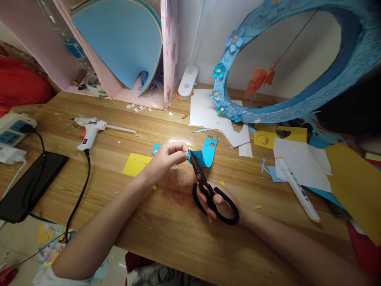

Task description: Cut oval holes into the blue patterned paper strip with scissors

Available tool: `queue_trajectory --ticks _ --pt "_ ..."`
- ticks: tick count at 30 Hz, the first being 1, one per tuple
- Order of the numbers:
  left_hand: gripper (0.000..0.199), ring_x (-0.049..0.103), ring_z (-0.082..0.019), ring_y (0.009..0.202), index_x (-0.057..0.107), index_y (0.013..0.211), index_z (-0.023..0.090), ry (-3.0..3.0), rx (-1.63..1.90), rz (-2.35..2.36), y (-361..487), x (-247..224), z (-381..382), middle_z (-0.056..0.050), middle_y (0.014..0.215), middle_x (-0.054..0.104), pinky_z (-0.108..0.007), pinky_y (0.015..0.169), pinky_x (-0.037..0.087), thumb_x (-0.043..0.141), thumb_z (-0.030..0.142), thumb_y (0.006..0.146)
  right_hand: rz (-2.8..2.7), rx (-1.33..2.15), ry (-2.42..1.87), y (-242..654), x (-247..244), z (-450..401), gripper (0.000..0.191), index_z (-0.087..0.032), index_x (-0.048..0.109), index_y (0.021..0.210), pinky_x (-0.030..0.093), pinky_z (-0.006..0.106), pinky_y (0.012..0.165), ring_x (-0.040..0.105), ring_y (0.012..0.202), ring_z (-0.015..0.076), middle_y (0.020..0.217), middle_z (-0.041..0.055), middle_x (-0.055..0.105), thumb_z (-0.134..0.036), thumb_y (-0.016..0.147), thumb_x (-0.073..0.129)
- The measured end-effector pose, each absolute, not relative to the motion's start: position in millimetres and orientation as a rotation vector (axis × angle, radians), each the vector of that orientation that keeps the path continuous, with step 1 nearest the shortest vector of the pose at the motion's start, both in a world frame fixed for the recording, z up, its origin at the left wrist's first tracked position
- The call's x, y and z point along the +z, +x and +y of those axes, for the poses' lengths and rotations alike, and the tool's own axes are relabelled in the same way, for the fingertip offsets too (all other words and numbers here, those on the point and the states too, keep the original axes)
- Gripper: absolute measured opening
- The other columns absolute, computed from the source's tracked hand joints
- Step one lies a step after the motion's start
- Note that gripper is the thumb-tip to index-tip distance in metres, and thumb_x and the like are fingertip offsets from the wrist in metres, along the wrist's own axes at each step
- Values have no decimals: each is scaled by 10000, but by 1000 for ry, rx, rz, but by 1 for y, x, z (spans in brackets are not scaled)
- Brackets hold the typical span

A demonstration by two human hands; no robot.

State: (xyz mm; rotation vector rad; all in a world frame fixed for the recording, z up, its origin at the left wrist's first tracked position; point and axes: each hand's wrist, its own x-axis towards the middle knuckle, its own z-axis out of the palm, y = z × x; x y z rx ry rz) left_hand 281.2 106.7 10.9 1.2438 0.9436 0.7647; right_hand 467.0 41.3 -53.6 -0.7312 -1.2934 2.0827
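Note:
My left hand (168, 155) pinches a blue paper cut-out (207, 153) just above the wooden desk (166, 234), in the middle of the view. My right hand (218, 202) grips black scissors (208, 188) through the handles. The blades point up and away, and their tips meet the lower left edge of the blue paper beside my left fingers. A yellow paper square (135, 164) lies flat under my left wrist.
A white glue gun (91, 129) with a black cord lies at the left, near a black phone (29, 184) and a power strip (13, 127). A large blue decorated ring (297, 107) leans at the back right. Paper sheets and a white tube (297, 190) cover the right side.

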Motion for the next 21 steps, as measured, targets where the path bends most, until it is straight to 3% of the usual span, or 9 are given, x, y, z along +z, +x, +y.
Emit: queue_trajectory --ticks 15,21 --pt "169 360 -76 560 492 628 158 1393 880 1067 274 19 110 50 592 419 -221 562 304 530 255 761 -1180 2127 -785 466 -54 41 616 -181 447 646 406 162 266 327 252 35 378 -102 417 -781 598 578" --pt "212 465 -121 579 622 687 149 1722 584 1504 246 2 132 6 621 537 -247 544 363 597 354 737 -1114 2162 -653 468 -64 41 590 -189 438 682 424 172 268 319 243 42 377 -96 433 -773 673 514"
